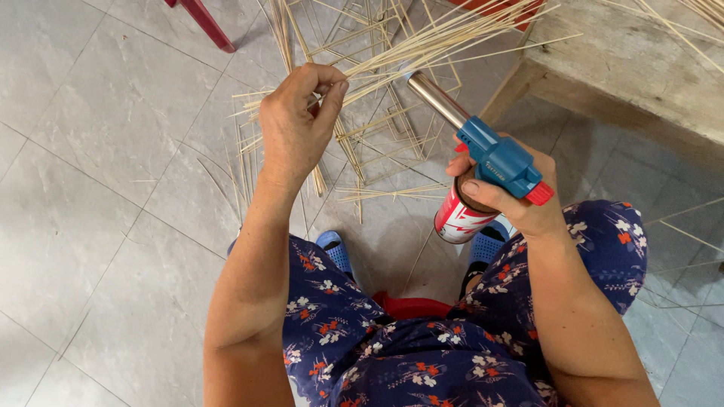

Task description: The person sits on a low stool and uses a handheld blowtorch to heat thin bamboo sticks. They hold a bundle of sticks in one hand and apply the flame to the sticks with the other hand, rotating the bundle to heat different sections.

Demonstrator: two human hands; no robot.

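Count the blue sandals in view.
2. One sandal shows by the left knee, under the left forearm; the other sandal sits under the gas can held in the right hand. Both are partly hidden.

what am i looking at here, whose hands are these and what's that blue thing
There is no machine here. This is one picture from a camera worn on a person's head, looking down at their own two bare hands and their lap in a dark blue flowered garment.

The left hand pinches a fanned bundle of thin bamboo sticks. The right hand grips a handheld gas torch: a blue torch head with a metal nozzle on a red and white gas canister. The nozzle points up at the sticks; I cannot see a flame.

On the grey tiled floor lie loose sticks and some square frames made of sticks. A wooden bench stands at the upper right, and blue sandals show below the hands.
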